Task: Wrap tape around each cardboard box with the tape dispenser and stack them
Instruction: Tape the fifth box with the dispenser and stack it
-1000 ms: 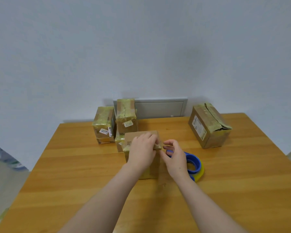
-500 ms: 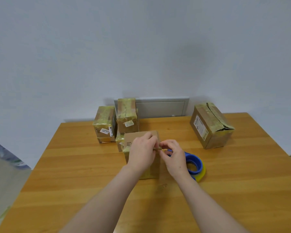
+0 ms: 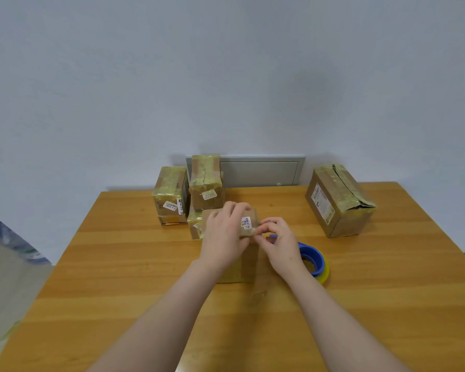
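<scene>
1. The small box (image 3: 249, 260) stands near the middle of the table (image 3: 118, 264), at twelve o'clock from the person; it is gripped from above by the left hand (image 3: 222, 237), whose fingers are curled over its top, presumably so that it is not dragged when tape is pulled.
2. A tape end (image 3: 246, 232) is pinched between thumb and fingertips of the right hand (image 3: 281, 244) at the box's upper edge, at three o'clock of the left hand; whether the strip is being pressed down or peeled free cannot be told.
3. The tape dispenser (image 3: 314, 260), blue with a yellow roll, is laid flat at four o'clock of the small box, just beside the right wrist and partly hidden by it; it is held by neither hand, and is judged to be placed within easy reach.
4. A taped stack (image 3: 206, 183) is gathered at eleven o'clock of the small box, close behind it against the wall; finished boxes appear to be collected there.
5. A larger box (image 3: 338, 201) is seen at two o'clock, well apart and tilted, its top tape wrinkled.
6. The wrapping of the small box is judged unfinished; stacking is not yet done.
</scene>
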